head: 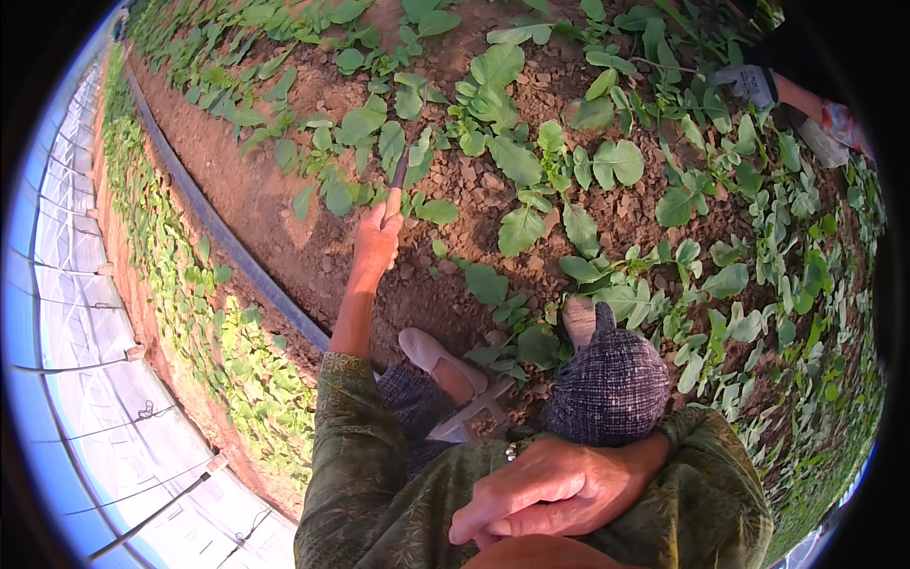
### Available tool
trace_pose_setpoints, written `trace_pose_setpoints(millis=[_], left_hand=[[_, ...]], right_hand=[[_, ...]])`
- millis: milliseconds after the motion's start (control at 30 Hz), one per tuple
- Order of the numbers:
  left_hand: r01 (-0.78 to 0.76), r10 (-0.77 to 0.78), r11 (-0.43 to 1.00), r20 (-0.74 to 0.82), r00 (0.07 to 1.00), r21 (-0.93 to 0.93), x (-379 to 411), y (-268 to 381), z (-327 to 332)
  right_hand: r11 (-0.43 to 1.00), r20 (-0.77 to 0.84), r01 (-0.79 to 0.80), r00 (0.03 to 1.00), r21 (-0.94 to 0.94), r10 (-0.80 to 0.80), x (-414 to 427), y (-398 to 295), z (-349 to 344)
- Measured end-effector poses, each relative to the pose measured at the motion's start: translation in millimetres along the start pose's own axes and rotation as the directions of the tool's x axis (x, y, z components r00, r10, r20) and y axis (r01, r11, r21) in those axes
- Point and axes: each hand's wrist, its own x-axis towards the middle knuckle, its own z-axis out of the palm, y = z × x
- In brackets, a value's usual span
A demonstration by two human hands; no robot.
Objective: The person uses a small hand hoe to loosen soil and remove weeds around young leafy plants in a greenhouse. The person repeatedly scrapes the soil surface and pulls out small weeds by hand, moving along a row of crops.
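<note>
My left hand [378,238] reaches forward, closed around the light wooden handle of a hand tool [402,167]. The tool's dark, narrow metal part points away among broad-leaved green plants [364,121]; its far end is partly lost among leaves. My right hand [547,491] lies bent across the front of my body, beside my raised knee [611,384] in checked trousers. Its fingers are partly curled and its palm is hidden, with no object visible in it. Cloddy brown soil [469,181] shows between the plants. Both my feet, in pale footwear [441,363], rest on the ground.
A dark hose or pipe [234,249] runs along the soil at left, with more plants [249,370] beyond it and plastic greenhouse sheeting [170,462] outside. A pale low stool or frame [476,416] is below me. At upper right, another person's gloved hand [746,84] holds a thin rod-like tool.
</note>
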Motion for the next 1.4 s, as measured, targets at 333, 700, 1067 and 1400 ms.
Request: trace_pose_setpoints(millis=[333, 700, 1067, 1400], left_hand=[[-0.267, 0.267, 0.964, 0.008, 0.964, 0.020, -37.4, 7.0, 1.3], [-0.243, 0.190, 0.959, -0.306, 0.933, -0.144, 26.1, -13.8, -41.0], [0.028, -0.125, 0.950, -0.295, 0.947, -0.311, 107.7, 54.0, -57.1], [-0.173, 0.126, 0.982, -0.408, 0.904, -0.081, 49.1, -8.6, -57.4]], right_hand=[[0.999, 0.015, -0.025, 1.000, 0.021, 0.025, 1.8, 6.4, 0.5], [0.997, 0.009, -0.073, 0.997, 0.003, 0.073, 5.7, 5.2, -5.4], [0.999, 0.042, -0.036, 0.998, -0.028, 0.037, 4.2, 4.7, -13.3], [0.997, 0.060, -0.075, 0.995, 0.004, 0.075, 4.7, 5.6, -7.3]])
